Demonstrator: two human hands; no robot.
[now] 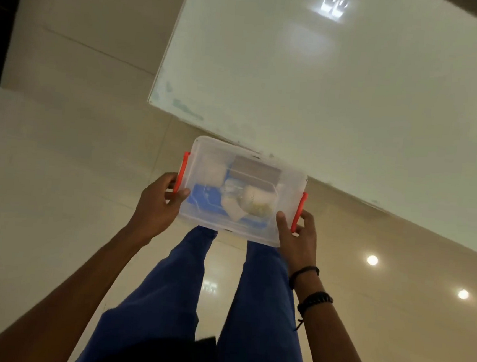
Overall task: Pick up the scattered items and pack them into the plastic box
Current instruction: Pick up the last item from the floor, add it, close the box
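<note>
- The plastic box [242, 191] is up in the air with its lid on, held just past the near edge of the white table [339, 97], over the shiny tiled floor [43, 192].
- Left hand [159, 202] is gripping the left end, thumb on the lid beside the orange latch [181, 171].
- Right hand [298, 238] is gripping the right end by the other orange latch [299, 212].
- Through the cloudy lid you can make out a grey block, something blue and a few pale bits, too blurry to name.
- Blue trousers [260, 312] show underneath.
</note>
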